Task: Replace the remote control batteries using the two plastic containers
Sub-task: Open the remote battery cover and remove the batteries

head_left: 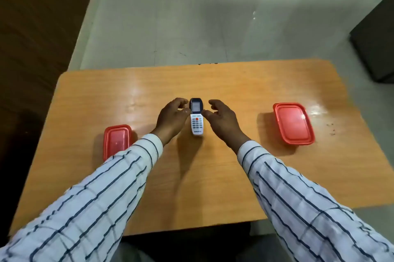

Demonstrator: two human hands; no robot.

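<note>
A white remote control (196, 122) with a dark screen end and an orange button lies face up at the middle of the wooden table (213, 176). My left hand (171, 120) is at its left side, fingers curled, thumb pressed on the remote's edge. From the other side, my right hand (221, 122) has its thumb against the remote's right edge and its fingers arched over the far end. A small plastic container with a red lid (116, 140) stands closed at the left, partly behind my left sleeve. A larger red-lidded container (293, 126) stands closed at the right.
The table's far edge (198, 65) borders a pale tiled floor. A dark piece of furniture (375, 48) stands at the right beyond the table, and a dark wooden wall runs along the left. Small dark specks (331, 128) mark the table right of the larger container.
</note>
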